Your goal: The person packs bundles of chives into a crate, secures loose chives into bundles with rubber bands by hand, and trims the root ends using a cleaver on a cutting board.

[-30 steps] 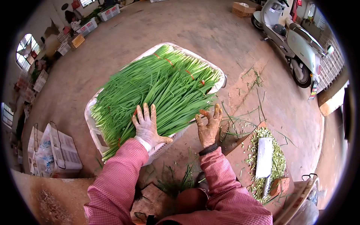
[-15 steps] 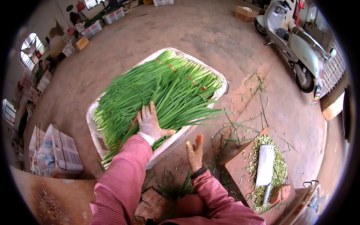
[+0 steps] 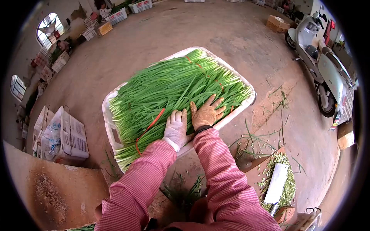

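Note:
A white plastic crate [image 3: 112,133] is filled with bundles of long green garlic chives [image 3: 162,82], some tied with red bands [image 3: 151,125]. My left hand [image 3: 176,128], in a thin whitish glove, lies on the chives by the crate's near side, fingers stretched out. Beside it my right hand [image 3: 207,112], in a stained tan glove, rests with spread fingers on the chives near the crate's near right edge. Both palms face down on the leaves, and neither hand is wrapped around a bundle.
A cleaver [image 3: 276,183] lies on chopped stem bits [image 3: 288,188] on a board at lower right. Crates with plastic bags [image 3: 71,134] stand at left. A scooter [image 3: 327,73] is parked at right. Loose leaves [image 3: 254,138] litter the floor. People sit by crates at far left.
My right hand has moved up from beside the crate onto the chives, next to my left hand. The leaves overhanging the near right edge now lie inside. The view has shifted slightly.

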